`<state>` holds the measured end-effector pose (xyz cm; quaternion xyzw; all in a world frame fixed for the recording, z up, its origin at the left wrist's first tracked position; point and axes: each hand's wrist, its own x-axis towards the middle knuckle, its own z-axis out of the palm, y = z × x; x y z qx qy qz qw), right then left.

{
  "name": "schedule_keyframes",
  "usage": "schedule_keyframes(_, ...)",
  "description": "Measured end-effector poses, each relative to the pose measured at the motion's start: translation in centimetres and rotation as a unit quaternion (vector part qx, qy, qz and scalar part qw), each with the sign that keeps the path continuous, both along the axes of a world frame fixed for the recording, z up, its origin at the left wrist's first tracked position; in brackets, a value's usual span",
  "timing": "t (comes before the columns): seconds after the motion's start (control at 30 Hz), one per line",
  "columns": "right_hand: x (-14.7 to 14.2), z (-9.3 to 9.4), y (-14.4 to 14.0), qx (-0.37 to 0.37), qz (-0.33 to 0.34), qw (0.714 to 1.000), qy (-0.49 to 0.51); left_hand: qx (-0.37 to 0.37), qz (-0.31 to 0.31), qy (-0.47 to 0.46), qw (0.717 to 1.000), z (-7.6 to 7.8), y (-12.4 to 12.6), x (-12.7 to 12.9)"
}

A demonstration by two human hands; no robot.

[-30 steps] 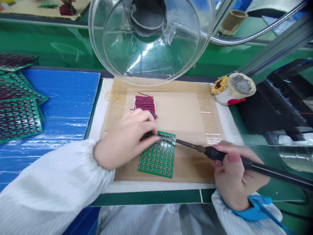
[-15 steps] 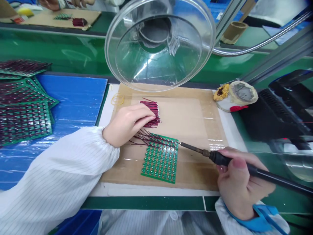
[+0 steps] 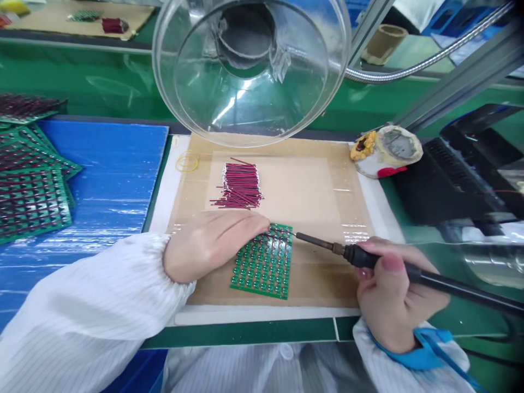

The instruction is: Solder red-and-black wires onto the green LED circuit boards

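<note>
- Far left, a stack of boards [image 3: 28,185] lies on the blue sheet [image 3: 114,164], well apart from the hands.
- Left sleeve [image 3: 82,305] comes in low from the left, forearm angled up toward the mat [image 3: 319,185].
- Left hand [image 3: 210,243] lies palm down, fingers stretched right and close together, tips on the top left corner of the board [image 3: 264,262]; whether they pinch a wire underneath, I cannot tell.
- The green board sits flat on the mat, just in front of the wire bundle [image 3: 239,185], which lies apart from the hand.
- A rubber band [image 3: 187,161] lies at the mat's far left corner.
- Overhead, the clear hood [image 3: 249,71] hangs above the mat's far edge.
- Iron [image 3: 368,259] slants in from the right, tip at the board's top right corner, near the left fingertips.
- Right hand [image 3: 395,295] is wrapped tight round the iron's black handle, thumb on top, wrist low at the table edge.
- Far right, the sponge holder [image 3: 388,150] sits beside the mat.
</note>
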<state>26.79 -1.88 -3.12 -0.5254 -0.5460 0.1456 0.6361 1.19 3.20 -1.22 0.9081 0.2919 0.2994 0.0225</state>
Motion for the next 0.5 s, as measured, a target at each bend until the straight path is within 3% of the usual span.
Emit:
schedule_keyframes(0.1, 0.1, 0.0, -0.1, -0.001, -0.003, 1.000, -0.002, 0.034, -0.014, -0.002, 0.999, -0.2, -0.4, -0.2)
schedule_keyframes(0.23, 0.4, -0.2, -0.1, -0.001, 0.004, 1.000, -0.002, -0.050, 0.016, -0.025, 0.998, 0.1, -0.4, 0.4)
schedule_keyframes(0.33, 0.3, -0.2, -0.2, -0.010, -0.004, 1.000, -0.009, -0.102, 0.004, -0.043, 0.994, 0.3, -0.4, 0.8)
schedule_keyframes(0.5, 0.1, 0.0, -0.1, -0.004, -0.014, 1.000, -0.005, -0.096, -0.019, -0.019, 0.995, -0.3, -0.8, -0.2)
